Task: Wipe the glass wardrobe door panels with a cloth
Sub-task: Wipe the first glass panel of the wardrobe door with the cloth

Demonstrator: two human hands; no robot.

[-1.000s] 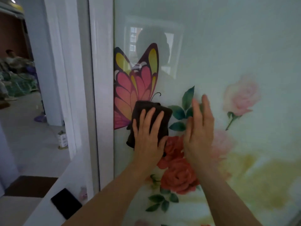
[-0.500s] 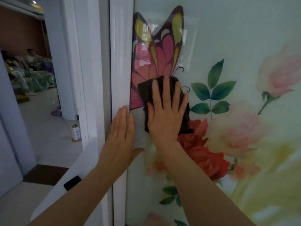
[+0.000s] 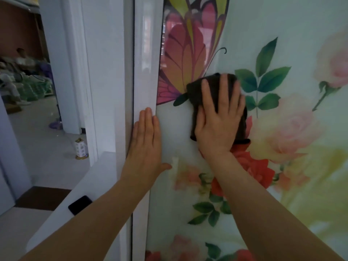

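Fingers (image 3: 228,95) flat against floral glass (image 3: 301,25).

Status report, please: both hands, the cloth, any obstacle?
Right hand flat, pressing dark cloth on glass panel beside the butterfly print. Left hand flat on white frame edge. Nothing in the way.

no readable text, labels, brands, numbers or signs anywhere

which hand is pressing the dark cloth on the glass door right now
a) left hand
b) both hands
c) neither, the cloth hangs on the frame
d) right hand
d: the right hand lies flat on the dark cloth against the glass door, while the left hand rests bare at the white frame.
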